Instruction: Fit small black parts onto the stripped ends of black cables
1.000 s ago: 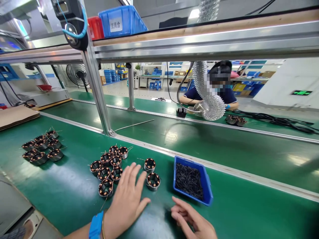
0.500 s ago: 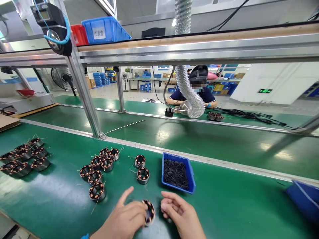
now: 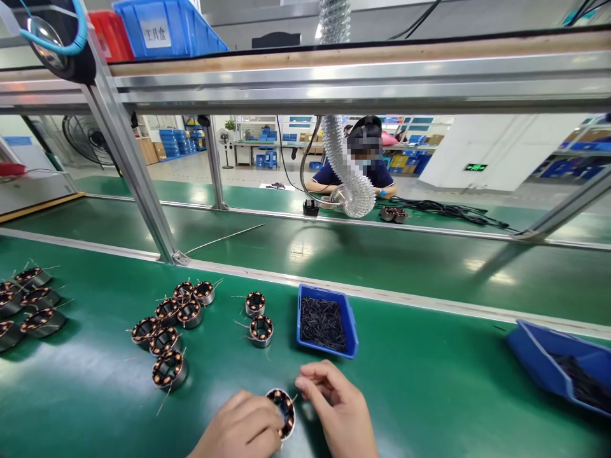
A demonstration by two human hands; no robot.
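Note:
My left hand (image 3: 238, 429) is curled around a small copper-wound stator (image 3: 282, 410), held tilted just above the green mat near the bottom edge. My right hand (image 3: 338, 413) sits right beside it with fingers bent, its fingertips pinched at the stator's upper rim. A cluster of several similar stators (image 3: 167, 321) lies to the left on the mat, and two more stators (image 3: 258, 318) stand ahead of my hands. A small blue tray (image 3: 352, 331) of short black pieces sits just beyond my right hand.
More stators (image 3: 28, 305) lie at the far left. Another blue bin (image 3: 529, 353) sits at the right edge. A metal frame post (image 3: 128, 165) and shelf rail cross ahead. Across the green belt a person (image 3: 358, 168) works behind a flexible duct hose (image 3: 351, 184).
My left hand left the cluster, picked up one stator and brought it near. My right hand closed in on it. The view shifted right, revealing the second blue bin.

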